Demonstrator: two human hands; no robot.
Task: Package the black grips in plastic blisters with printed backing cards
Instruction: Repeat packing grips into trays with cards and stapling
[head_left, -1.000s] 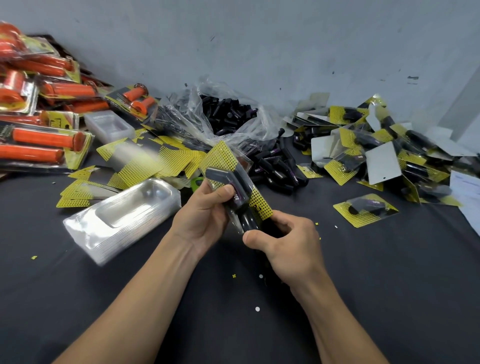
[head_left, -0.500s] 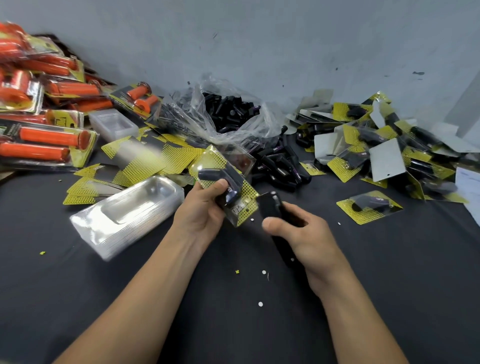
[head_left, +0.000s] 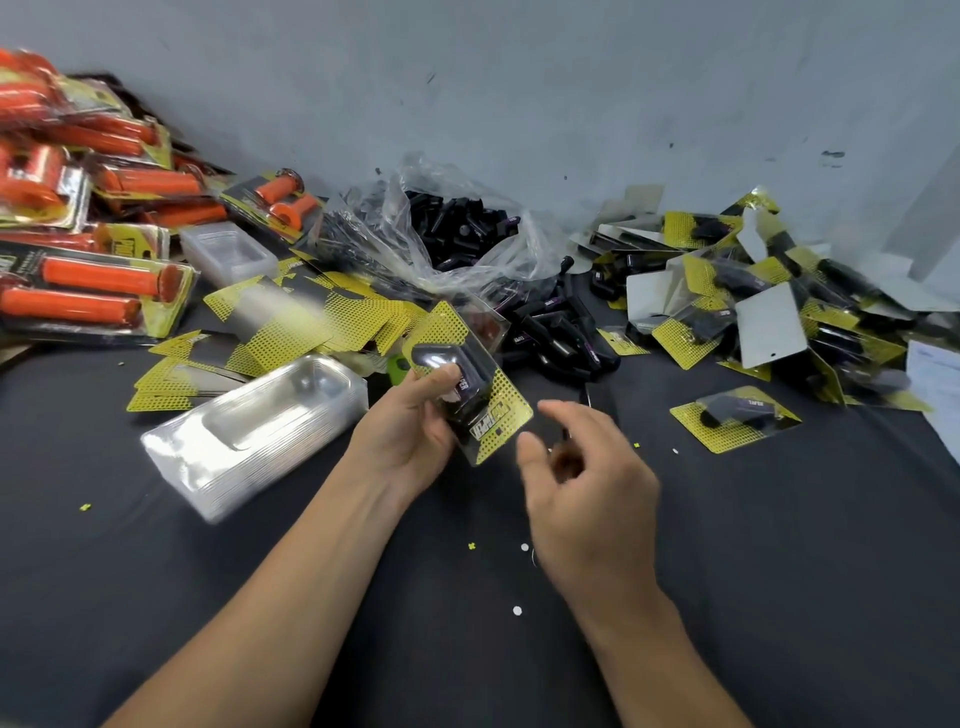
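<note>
Landmark: the clear bag (head_left: 457, 228) of black grips, slumped open against the wall. Everything here is placed from it.
Left hand: the left hand (head_left: 410, 431) is just in front of the bag, thumb and fingers clamped on a blister pack (head_left: 485, 415). The pack is tilted, with its yellow backing card showing behind the clear shell.
Black grip: there's a dark grip inside that shell, right under the thumb. Whether the pack is fully closed, I can't tell.
Right hand: the right hand (head_left: 587, 483) is in front of the bag and a little to its right. It's blurred, fingers loosely curled, nothing in them that I can make out.
Supplies: a stack of empty blisters (head_left: 254, 431) lies front-left of the bag, loose cards (head_left: 291, 322) left of it, loose grips (head_left: 550, 338) spilled at its front.
Done pile: finished packs (head_left: 753, 291) are heaped to the bag's right, and a single pack (head_left: 735, 418) lies nearer.
Step in hand: looks like one pack is being finished off, grip seated and card in.
Next move: I'd say check the edges are shut, drop it on the heap to the bag's right, then send the free hand for a fresh grip by the bag.
</note>
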